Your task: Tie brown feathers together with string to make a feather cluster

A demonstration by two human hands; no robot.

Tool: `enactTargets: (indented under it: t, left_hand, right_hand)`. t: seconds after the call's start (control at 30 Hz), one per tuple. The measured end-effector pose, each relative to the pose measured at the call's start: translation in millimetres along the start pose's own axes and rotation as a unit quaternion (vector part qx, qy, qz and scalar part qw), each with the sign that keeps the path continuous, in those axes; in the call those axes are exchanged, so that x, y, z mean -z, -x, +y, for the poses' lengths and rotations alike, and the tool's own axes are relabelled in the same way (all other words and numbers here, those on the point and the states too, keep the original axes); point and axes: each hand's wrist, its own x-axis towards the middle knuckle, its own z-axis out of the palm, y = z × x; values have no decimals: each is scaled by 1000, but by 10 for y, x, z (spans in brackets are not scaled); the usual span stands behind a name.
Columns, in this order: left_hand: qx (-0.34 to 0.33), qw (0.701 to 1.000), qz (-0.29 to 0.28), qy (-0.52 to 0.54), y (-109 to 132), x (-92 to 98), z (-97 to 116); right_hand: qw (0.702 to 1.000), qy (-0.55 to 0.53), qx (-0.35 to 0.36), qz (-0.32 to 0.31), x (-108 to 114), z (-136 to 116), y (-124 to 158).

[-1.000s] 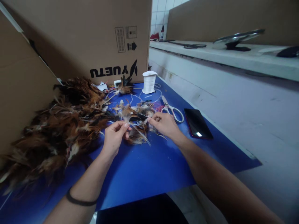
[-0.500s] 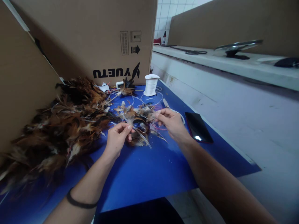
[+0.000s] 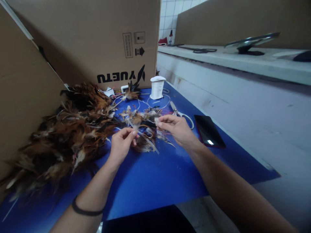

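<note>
On the blue table sheet (image 3: 155, 174) lies a small cluster of brown, black and white feathers (image 3: 143, 121). My left hand (image 3: 121, 144) pinches a long pale feather quill (image 3: 145, 139) that sticks out to the right. My right hand (image 3: 176, 127) is closed in a pinch on a small whitish feather (image 3: 157, 122) at the cluster's right edge. The two hands are a short way apart over the cluster.
A big heap of brown and black feathers (image 3: 65, 132) fills the left side. A white thread spool (image 3: 156, 87), scissors (image 3: 181, 113) and a dark phone (image 3: 209, 131) lie to the right. Cardboard boxes (image 3: 97, 42) stand behind and to the left; a white counter (image 3: 230, 61) runs along the right.
My right hand has shifted slightly left and nearer to the feather cluster, still pinching. My left hand keeps its hold on the quill. The view has tilted a little.
</note>
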Motion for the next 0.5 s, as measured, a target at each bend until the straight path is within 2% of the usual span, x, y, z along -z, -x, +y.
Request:
enactTargets:
  t: [0.07,0.1,0.17,0.23,0.3,0.37,0.43,0.5]
  left_hand:
    - [-91,987,17,-132,-8,39,-3]
    - [-148,968,23,-203,-10,57,-7]
    - [-258,910,22,-323,-9,88,-17]
    - [-333,850,10,-407,-2,112,-26]
    - [-375,800,3,-468,7,134,-23]
    - [-402,762,1,-507,14,152,-3]
    - [-420,739,-8,-526,20,163,29]
    - [-428,729,-26,-534,25,162,57]
  right_hand:
    - [1000,19,12,10,12,-13,6]
    - [999,29,23,16,21,-23,9]
    - [997,57,45,23,39,-48,19]
    - [994,89,55,17,50,-82,37]
    - [992,117,50,-6,48,-123,65]
    - [988,142,36,-43,32,-164,96]
    - [981,174,27,-86,9,-193,122]
    - [972,201,27,-121,-17,-200,137]
